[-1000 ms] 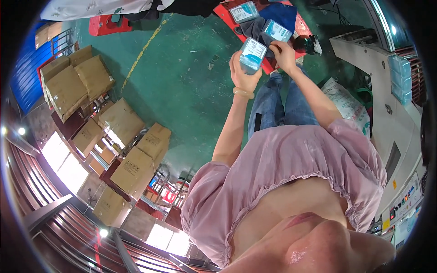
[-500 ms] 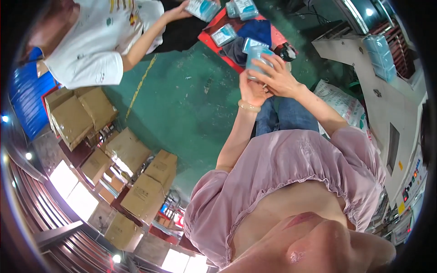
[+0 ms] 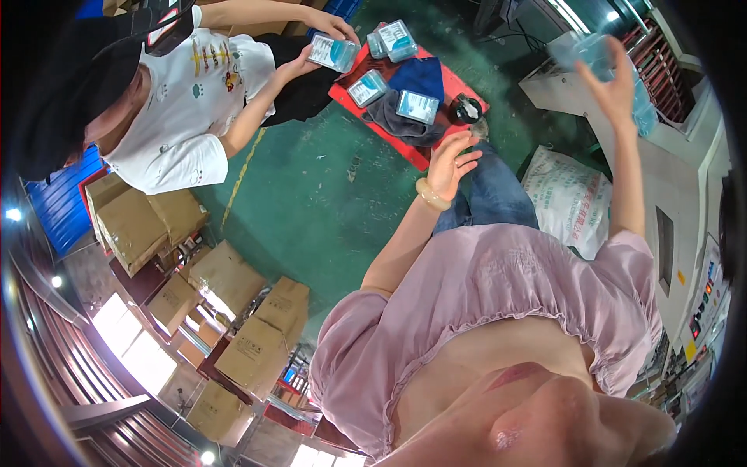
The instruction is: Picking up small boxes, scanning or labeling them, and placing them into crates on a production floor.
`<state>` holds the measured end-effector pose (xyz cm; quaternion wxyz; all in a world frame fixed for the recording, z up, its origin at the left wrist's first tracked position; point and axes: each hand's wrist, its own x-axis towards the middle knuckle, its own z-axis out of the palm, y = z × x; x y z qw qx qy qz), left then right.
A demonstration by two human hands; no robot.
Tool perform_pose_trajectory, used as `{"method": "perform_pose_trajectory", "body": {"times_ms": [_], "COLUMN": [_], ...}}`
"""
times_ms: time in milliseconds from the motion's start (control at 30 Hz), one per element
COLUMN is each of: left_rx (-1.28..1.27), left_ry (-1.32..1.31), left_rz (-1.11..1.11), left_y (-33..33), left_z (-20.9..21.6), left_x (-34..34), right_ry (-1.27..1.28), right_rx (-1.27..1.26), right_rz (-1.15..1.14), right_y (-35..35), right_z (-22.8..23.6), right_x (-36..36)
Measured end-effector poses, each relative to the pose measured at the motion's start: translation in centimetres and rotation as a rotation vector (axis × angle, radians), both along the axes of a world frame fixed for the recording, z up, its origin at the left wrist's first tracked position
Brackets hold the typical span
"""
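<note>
My right hand (image 3: 613, 82) is raised to the far right over the pale machine, thumb and fingers around the near edge of a clear blue plastic pack (image 3: 580, 53), smeared by motion. Just beside it, a stack of similar blue packs (image 3: 644, 113) sits on the machine, partly hidden by the hand. My left hand (image 3: 454, 163), with a pale bangle at the wrist, is empty over my knees, fingers loosely apart. Nearest to it is a red table (image 3: 416, 152). There lie a labelled blue pack (image 3: 418, 107), another labelled pack (image 3: 367, 88) and a dark grey cloth (image 3: 389, 117).
Across the table a co-worker in a white shirt (image 3: 191, 101) holds a labelled pack (image 3: 334, 53) in both hands. More packs (image 3: 394, 40), a blue cloth (image 3: 420, 78) and a black round container (image 3: 467, 109) are on the table. A white sack (image 3: 564, 194) and cardboard boxes (image 3: 249, 342) stand around.
My hands have parted: the right one has carried the blue pack away to the right, over the machine. My left hand has let go and dropped back slightly. The co-worker now has both hands on a pack.
</note>
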<state>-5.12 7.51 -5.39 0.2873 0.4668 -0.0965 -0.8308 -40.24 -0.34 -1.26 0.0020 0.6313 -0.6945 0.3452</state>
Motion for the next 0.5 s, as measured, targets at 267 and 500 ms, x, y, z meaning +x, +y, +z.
{"method": "perform_pose_trajectory", "body": {"times_ms": [267, 500], "left_rx": [0.001, -0.014], "left_ry": [-0.139, -0.152], "left_rz": [0.055, 0.111], "left_y": [0.0, -0.1], "left_z": [-0.7, -0.5], "left_x": [0.7, 0.8], "right_ry": [-0.107, -0.063], "right_rx": [0.174, 0.306], "right_rz": [-0.158, -0.112], "right_y": [-3.8, -4.2], "right_z": [-1.2, -3.8], "right_x": [-8.7, -10.1]}}
